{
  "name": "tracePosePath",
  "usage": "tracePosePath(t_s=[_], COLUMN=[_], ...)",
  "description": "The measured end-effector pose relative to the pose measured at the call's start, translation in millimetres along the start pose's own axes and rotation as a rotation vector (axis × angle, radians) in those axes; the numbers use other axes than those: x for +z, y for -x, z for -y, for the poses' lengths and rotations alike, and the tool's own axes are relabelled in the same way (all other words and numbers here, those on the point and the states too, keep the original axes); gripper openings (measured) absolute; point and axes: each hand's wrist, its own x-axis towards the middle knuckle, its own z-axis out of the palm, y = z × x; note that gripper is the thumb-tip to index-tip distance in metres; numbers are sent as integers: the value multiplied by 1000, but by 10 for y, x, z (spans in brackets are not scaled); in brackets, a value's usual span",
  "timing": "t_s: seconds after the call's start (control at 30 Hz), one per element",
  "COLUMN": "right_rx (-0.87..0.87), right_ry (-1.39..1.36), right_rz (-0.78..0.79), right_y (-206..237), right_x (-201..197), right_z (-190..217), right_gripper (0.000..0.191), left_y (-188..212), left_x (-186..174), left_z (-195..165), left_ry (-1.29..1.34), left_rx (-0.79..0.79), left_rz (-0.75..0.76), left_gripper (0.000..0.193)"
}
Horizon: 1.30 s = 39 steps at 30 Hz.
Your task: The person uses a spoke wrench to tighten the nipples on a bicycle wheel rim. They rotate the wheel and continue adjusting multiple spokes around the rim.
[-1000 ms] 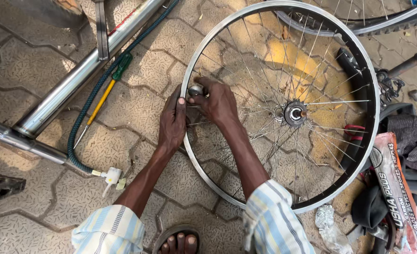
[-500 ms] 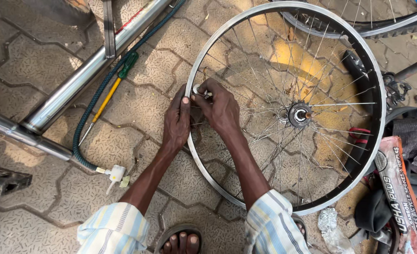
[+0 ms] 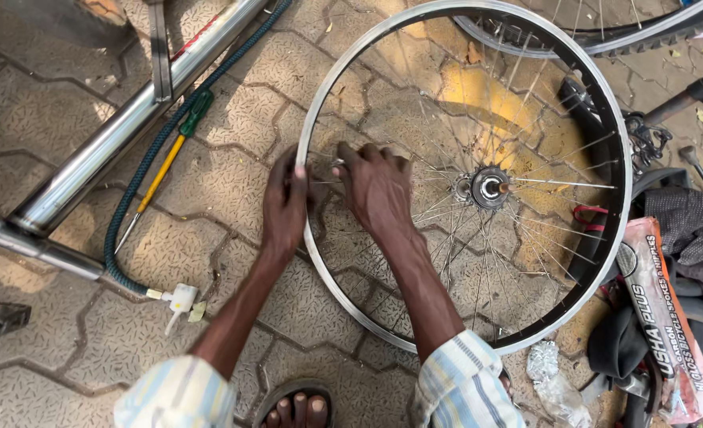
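Seen from above, at the bottom edge, toes in a sandal (image 3: 294, 406) show between 2 striped sleeve cuffs, both cut off by the frame. The left hand (image 3: 285, 208) grips the rim of a bare bicycle wheel (image 3: 605, 119) that lies flat on patterned paving; its fingers curl over the metal, pressed together, tips hidden behind the rim. The right hand (image 3: 377, 190) reaches inside the rim among the spokes, fingers bunched as if pinching something; what they hold is too small to make out. The hub (image 3: 490, 188) sits right of the hands. Farther left lie a green-handled screwdriver (image 3: 165, 166), a dark hose (image 3: 133, 190) and chrome tubes (image 3: 114, 143). A second tyre (image 3: 605, 36) is cut off at top.
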Motion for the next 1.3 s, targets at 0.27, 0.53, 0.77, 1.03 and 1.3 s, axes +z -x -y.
tracePosePath(t_s=[0.27, 0.53, 0.77, 1.03, 1.3], right_rx=[69, 281, 213, 514, 138], right_ry=[-292, -256, -259, -381, -674], right_rz=[126, 132, 279, 261, 131], right_y=[-205, -237, -234, -252, -180], right_x=[-15, 117, 33, -14, -4], right_z=[54, 52, 84, 251, 16], right_gripper=[32, 31, 31, 16, 26], left_y=[87, 24, 35, 61, 45], left_x=[-24, 1, 16, 16, 27], left_z=[92, 191, 220, 136, 189], left_ry=[116, 16, 36, 122, 118], left_rx=[133, 100, 149, 181, 148], left_rz=[27, 24, 39, 74, 72], left_gripper=[54, 54, 61, 63, 63])
